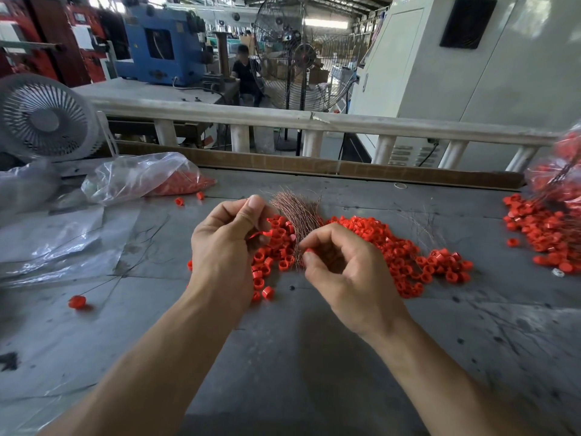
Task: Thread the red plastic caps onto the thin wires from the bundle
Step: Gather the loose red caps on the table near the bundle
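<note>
Mid-threading, by the look of it: the left hand (pixel 224 243) grips the wire bundle (pixel 297 215) upright over the cap pile (pixel 386 247) at the counter's (pixel 314 357) middle, while the right hand (pixel 339 265) pinches a red cap (pixel 308 251) beside the wires. Next, guide one wire tip through that cap.

A factory floor is being shown: a large blue industrial machine (pixel 160 48) and a tall pale grey equipment cabinet (pixel 456 67) are being housed under a high steel-trussed roof, a big wire-caged pedestal fan (pixel 303 58) is being stood in the aisle, and loose heaps of small red plastic caps (pixel 393 247) are being spread over a scuffed grey metal workbench (pixel 314 357).
</note>
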`<state>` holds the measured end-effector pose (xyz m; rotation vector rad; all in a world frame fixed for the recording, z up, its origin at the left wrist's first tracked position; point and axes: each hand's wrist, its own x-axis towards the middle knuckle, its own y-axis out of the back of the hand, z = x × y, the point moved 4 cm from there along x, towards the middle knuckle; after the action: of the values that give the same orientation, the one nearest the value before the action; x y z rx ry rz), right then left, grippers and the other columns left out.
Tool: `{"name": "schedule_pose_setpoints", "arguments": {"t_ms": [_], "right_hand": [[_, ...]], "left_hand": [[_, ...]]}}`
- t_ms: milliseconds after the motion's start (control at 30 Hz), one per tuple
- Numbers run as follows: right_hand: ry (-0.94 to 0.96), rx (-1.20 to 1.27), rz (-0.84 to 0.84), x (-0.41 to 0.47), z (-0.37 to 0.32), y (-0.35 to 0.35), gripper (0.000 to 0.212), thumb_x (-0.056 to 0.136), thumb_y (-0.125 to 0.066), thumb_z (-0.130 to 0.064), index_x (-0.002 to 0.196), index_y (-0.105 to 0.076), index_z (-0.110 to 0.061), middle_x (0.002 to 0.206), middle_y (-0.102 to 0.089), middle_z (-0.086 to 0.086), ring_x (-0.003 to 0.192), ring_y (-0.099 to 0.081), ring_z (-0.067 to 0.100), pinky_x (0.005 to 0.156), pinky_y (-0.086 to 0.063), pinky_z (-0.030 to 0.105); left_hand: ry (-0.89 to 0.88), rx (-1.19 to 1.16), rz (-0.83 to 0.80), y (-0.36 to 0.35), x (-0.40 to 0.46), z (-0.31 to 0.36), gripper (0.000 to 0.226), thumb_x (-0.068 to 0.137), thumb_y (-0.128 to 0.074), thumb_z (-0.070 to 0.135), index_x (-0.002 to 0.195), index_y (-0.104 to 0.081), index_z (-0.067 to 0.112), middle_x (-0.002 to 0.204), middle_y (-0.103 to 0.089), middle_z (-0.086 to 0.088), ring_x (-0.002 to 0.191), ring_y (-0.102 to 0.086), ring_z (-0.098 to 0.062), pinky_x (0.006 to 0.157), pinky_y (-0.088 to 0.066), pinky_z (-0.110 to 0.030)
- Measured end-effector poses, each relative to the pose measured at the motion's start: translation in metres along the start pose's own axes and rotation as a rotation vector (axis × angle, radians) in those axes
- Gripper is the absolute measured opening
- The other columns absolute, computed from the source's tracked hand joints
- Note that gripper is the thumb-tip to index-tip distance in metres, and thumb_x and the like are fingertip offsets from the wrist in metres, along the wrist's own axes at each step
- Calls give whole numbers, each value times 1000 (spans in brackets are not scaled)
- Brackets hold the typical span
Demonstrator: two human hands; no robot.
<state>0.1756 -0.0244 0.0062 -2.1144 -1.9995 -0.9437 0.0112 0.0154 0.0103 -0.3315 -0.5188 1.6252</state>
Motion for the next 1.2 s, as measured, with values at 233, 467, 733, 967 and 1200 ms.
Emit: {"name": "schedule_pose_setpoints", "arguments": {"t_ms": [233,467,733,967,1200], "right_hand": [[-47,-389,315,11,21,44,8,88,-77,-21,93,-72,-25,81,-71,-16,76,-67,2,74,-56,26],[-381,-751,532,13,50,111,12,85,-76,-33,88,-67,-26,88,-75,-4,89,-70,30,76,-54,36],[-630,-923,501,10,67,148,14,86,-74,-34,81,-66,-24,98,-75,9,100,-66,38,91,-51,45],[-600,-987,461,13,64,142,24,85,-74,-36,104,-73,-21,109,-73,11,107,-64,38,94,-51,46],[-244,-654,319,20,43,82,2,85,-77,-23,83,-77,-23,82,-74,-8,80,-69,17,77,-56,33]], "left_hand": [[28,277,25,5,5,-2,16,95,-71,24,83,-81,27,90,-77,-8,73,-63,-17,70,-52,-35],[-27,488,-8,2,8,-6,15,97,-64,12,94,-77,19,86,-78,-1,67,-65,-9,58,-53,-24],[-25,576,-31,5,11,-11,16,97,-65,13,91,-77,23,84,-78,3,67,-66,-5,62,-53,-22],[-136,784,-57,7,11,-8,14,94,-69,16,86,-75,27,75,-75,7,62,-64,-8,58,-52,-28],[-281,1226,-115,1,8,-11,13,89,-72,23,80,-70,33,75,-65,22,70,-59,3,58,-40,-13]]}}
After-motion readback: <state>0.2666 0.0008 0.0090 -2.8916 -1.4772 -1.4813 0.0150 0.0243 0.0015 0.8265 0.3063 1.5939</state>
